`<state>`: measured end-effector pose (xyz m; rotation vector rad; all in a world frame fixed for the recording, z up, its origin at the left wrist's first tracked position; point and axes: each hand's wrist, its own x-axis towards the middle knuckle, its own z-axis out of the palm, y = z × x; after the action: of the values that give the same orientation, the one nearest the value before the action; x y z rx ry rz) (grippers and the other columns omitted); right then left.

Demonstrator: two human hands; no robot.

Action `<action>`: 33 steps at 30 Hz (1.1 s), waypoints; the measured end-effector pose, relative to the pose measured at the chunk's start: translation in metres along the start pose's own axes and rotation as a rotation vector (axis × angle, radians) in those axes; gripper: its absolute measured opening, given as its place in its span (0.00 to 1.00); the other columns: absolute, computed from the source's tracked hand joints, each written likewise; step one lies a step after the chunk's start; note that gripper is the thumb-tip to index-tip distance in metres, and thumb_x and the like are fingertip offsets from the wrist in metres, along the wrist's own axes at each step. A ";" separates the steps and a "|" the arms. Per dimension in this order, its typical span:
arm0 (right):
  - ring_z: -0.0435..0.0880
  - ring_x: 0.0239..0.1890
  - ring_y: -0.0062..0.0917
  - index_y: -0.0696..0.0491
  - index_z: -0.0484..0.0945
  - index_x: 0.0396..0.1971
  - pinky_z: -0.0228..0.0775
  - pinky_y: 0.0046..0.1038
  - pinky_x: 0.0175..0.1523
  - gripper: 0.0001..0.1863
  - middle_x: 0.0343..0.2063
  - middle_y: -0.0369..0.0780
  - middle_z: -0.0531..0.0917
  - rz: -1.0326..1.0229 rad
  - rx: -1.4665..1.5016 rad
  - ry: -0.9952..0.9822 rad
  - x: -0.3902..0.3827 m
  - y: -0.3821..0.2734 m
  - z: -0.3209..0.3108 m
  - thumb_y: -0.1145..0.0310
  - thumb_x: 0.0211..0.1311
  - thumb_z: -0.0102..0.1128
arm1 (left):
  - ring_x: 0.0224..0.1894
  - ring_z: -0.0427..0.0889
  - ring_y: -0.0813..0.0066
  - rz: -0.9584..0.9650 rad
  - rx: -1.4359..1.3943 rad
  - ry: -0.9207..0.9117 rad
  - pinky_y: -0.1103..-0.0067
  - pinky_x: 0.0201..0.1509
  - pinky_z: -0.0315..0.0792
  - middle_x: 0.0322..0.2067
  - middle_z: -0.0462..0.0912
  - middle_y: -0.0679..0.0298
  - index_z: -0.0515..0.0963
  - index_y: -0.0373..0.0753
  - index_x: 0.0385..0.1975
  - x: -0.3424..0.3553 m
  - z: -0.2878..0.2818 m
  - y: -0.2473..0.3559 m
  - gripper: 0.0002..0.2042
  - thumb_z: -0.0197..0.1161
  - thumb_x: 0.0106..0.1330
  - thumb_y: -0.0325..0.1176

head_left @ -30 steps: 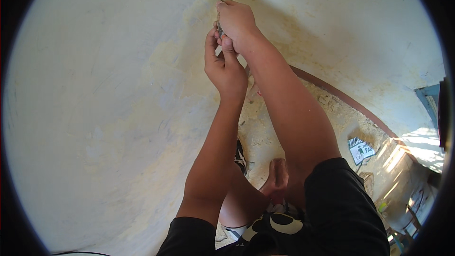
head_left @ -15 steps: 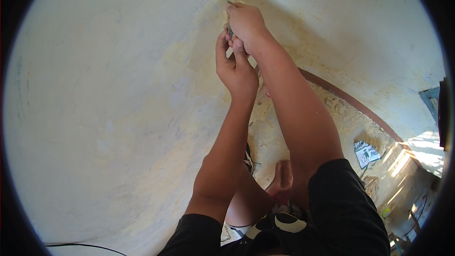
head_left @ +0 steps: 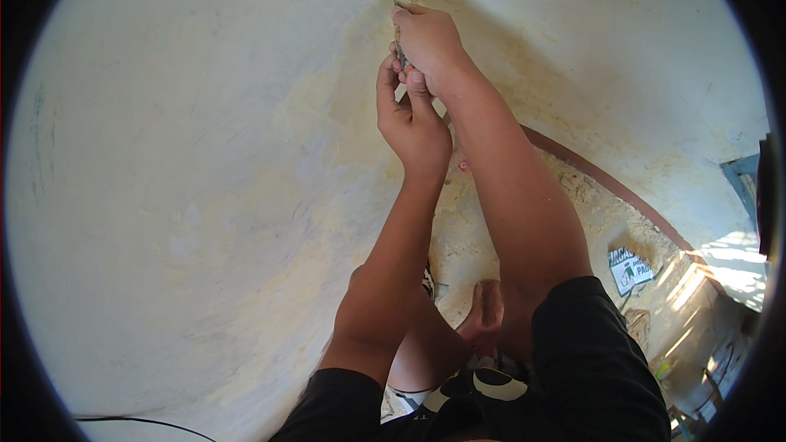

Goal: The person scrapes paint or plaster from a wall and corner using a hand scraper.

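Note:
My right hand (head_left: 430,41) is closed around a thin-bladed scraper (head_left: 400,41), which I see nearly edge-on. Its grey blade points up toward the corner where two pale walls meet, and I cannot make out whether the tip touches the wall. Just below, my left hand (head_left: 416,127) pinches the scraper's lower end between thumb and curled fingers. Most of the handle is hidden by both hands. Beside them, the left wall (head_left: 205,155) is off-white with yellowish patches and scratches.
A reddish-brown skirting strip (head_left: 606,178) runs along the foot of the right wall. On the dusty floor lie a torn white-and-green printed piece (head_left: 630,271) and scattered debris. My bare foot (head_left: 483,311) is below my arms. A black cable (head_left: 147,420) crosses the lower left.
Both hands and the scraper sit very slightly further right in the view. Their grip looks the same.

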<state>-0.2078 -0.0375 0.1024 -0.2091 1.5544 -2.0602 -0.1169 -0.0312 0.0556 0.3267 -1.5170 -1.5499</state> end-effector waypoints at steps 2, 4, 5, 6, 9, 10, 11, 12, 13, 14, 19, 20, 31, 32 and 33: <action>0.67 0.13 0.21 0.55 0.75 0.48 0.61 0.26 0.15 0.16 0.22 0.40 0.74 -0.031 -0.031 0.000 0.004 0.003 0.002 0.63 0.66 0.50 | 0.40 0.76 0.80 0.010 -0.065 0.002 0.82 0.41 0.74 0.44 0.74 0.59 0.66 0.29 0.53 -0.003 -0.001 0.001 0.19 0.51 0.72 0.39; 0.66 0.13 0.21 0.55 0.75 0.47 0.61 0.26 0.15 0.16 0.22 0.40 0.74 -0.052 -0.064 -0.006 0.002 0.001 0.004 0.63 0.66 0.50 | 0.40 0.76 0.79 -0.006 -0.034 -0.006 0.82 0.41 0.74 0.44 0.74 0.59 0.66 0.29 0.53 0.004 -0.001 0.002 0.19 0.51 0.72 0.39; 0.66 0.13 0.21 0.55 0.75 0.47 0.61 0.25 0.15 0.15 0.22 0.40 0.73 -0.016 -0.016 0.013 0.002 0.000 0.004 0.63 0.66 0.50 | 0.41 0.76 0.79 -0.023 -0.006 -0.016 0.81 0.41 0.74 0.44 0.74 0.59 0.66 0.28 0.53 0.006 -0.001 0.002 0.19 0.51 0.72 0.39; 0.66 0.13 0.21 0.55 0.75 0.46 0.61 0.25 0.15 0.15 0.21 0.40 0.73 0.021 0.033 0.033 0.001 -0.005 0.006 0.63 0.65 0.50 | 0.41 0.76 0.79 -0.023 -0.003 -0.017 0.81 0.41 0.74 0.44 0.74 0.59 0.66 0.28 0.53 0.004 -0.001 0.003 0.19 0.51 0.72 0.39; 0.66 0.12 0.21 0.56 0.76 0.45 0.61 0.26 0.15 0.14 0.21 0.40 0.73 -0.019 -0.048 0.024 -0.017 -0.007 0.006 0.63 0.65 0.50 | 0.40 0.76 0.79 0.016 -0.018 0.053 0.81 0.43 0.74 0.44 0.74 0.59 0.65 0.28 0.53 -0.003 0.002 0.007 0.20 0.51 0.72 0.39; 0.66 0.12 0.21 0.56 0.76 0.45 0.61 0.26 0.15 0.14 0.21 0.40 0.73 -0.019 -0.052 0.026 -0.016 -0.010 0.005 0.63 0.65 0.50 | 0.40 0.76 0.79 0.016 -0.023 0.043 0.81 0.44 0.74 0.44 0.75 0.59 0.65 0.28 0.54 -0.003 0.002 0.009 0.20 0.51 0.72 0.39; 0.66 0.13 0.21 0.56 0.76 0.45 0.61 0.26 0.16 0.14 0.21 0.40 0.73 0.020 -0.022 0.013 -0.013 -0.013 0.005 0.63 0.65 0.50 | 0.40 0.76 0.79 0.016 -0.029 0.034 0.80 0.45 0.75 0.44 0.75 0.59 0.65 0.28 0.54 -0.002 0.002 0.010 0.20 0.51 0.72 0.39; 0.67 0.13 0.21 0.56 0.76 0.45 0.62 0.26 0.16 0.15 0.21 0.39 0.73 0.057 0.011 -0.003 -0.011 -0.015 0.005 0.63 0.65 0.50 | 0.40 0.76 0.79 0.017 -0.030 0.036 0.80 0.45 0.75 0.44 0.75 0.59 0.65 0.28 0.54 0.000 0.001 0.009 0.20 0.51 0.72 0.39; 0.67 0.13 0.21 0.56 0.76 0.45 0.62 0.26 0.16 0.15 0.21 0.39 0.73 0.056 0.010 -0.005 -0.010 -0.014 0.005 0.63 0.65 0.50 | 0.40 0.76 0.79 0.007 0.002 0.027 0.81 0.45 0.74 0.44 0.75 0.60 0.65 0.28 0.54 0.002 0.001 0.008 0.20 0.51 0.72 0.39; 0.67 0.14 0.21 0.55 0.76 0.45 0.62 0.26 0.16 0.15 0.21 0.39 0.73 0.011 -0.012 0.007 -0.010 -0.012 0.006 0.63 0.65 0.50 | 0.40 0.76 0.79 -0.003 0.035 0.019 0.81 0.45 0.74 0.44 0.75 0.60 0.65 0.28 0.54 0.003 0.000 0.007 0.20 0.51 0.72 0.39; 0.67 0.15 0.21 0.55 0.76 0.45 0.62 0.25 0.17 0.15 0.21 0.39 0.73 -0.086 -0.075 -0.011 -0.003 -0.009 0.010 0.62 0.65 0.50 | 0.40 0.76 0.80 0.017 -0.024 0.011 0.82 0.41 0.73 0.43 0.75 0.61 0.65 0.28 0.54 0.008 -0.001 0.007 0.20 0.51 0.72 0.39; 0.67 0.15 0.21 0.55 0.76 0.44 0.62 0.26 0.17 0.14 0.21 0.39 0.73 -0.056 -0.016 0.010 -0.004 -0.012 0.011 0.62 0.65 0.50 | 0.40 0.76 0.80 0.006 0.016 -0.016 0.82 0.41 0.73 0.42 0.75 0.61 0.65 0.28 0.53 0.011 -0.003 0.008 0.20 0.51 0.72 0.39; 0.67 0.13 0.21 0.56 0.76 0.38 0.60 0.25 0.15 0.12 0.21 0.39 0.73 -0.031 -0.001 -0.012 -0.004 -0.023 0.005 0.63 0.66 0.50 | 0.41 0.77 0.76 0.049 -0.003 0.013 0.79 0.44 0.76 0.45 0.74 0.57 0.65 0.27 0.54 0.008 0.008 0.011 0.20 0.52 0.72 0.39; 0.66 0.13 0.21 0.56 0.76 0.37 0.59 0.25 0.15 0.12 0.21 0.40 0.73 -0.030 -0.006 -0.012 -0.006 -0.024 0.006 0.63 0.66 0.50 | 0.41 0.77 0.76 0.064 0.003 0.029 0.79 0.44 0.76 0.45 0.73 0.57 0.65 0.27 0.54 0.007 0.009 0.012 0.20 0.52 0.71 0.38; 0.66 0.13 0.21 0.57 0.76 0.37 0.59 0.25 0.14 0.12 0.21 0.40 0.74 -0.030 -0.014 -0.010 -0.009 -0.026 0.006 0.63 0.66 0.50 | 0.41 0.77 0.76 0.066 0.000 0.026 0.79 0.44 0.76 0.45 0.73 0.57 0.65 0.27 0.54 0.009 0.009 0.012 0.20 0.52 0.71 0.38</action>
<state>-0.2061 -0.0331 0.1298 -0.2487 1.5692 -2.0690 -0.1237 -0.0297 0.0717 0.2927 -1.4931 -1.4886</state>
